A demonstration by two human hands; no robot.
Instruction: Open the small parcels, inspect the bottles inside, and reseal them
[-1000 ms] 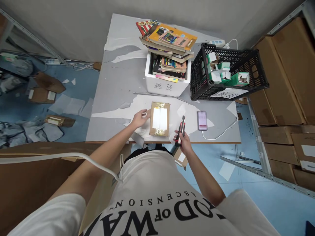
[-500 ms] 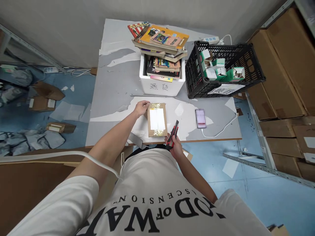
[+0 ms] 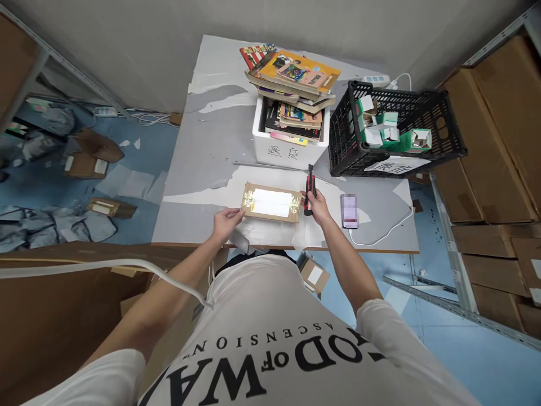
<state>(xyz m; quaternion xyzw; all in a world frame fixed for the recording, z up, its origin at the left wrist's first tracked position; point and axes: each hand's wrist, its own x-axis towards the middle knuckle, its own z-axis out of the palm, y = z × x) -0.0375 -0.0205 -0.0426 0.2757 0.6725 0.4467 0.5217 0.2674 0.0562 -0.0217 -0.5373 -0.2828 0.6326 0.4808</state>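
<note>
Holding a knife (image 3: 310,190) in the right grip (image 3: 318,206), tip forward, probably for safety, while pinching the left end of a box (image 3: 271,204) with the left grip (image 3: 226,224), apparently to steady it crosswise on or just above the bench (image 3: 198,163).

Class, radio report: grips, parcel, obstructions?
Left grip at cardboard parcel; right grip around utility knife. Parcel between grips, ends taped. White cable across left forearm in view.

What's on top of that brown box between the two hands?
A white label lies on top of the brown box, with shiny tape at both ends. The part under the label is hidden, and so is the inside.
</note>
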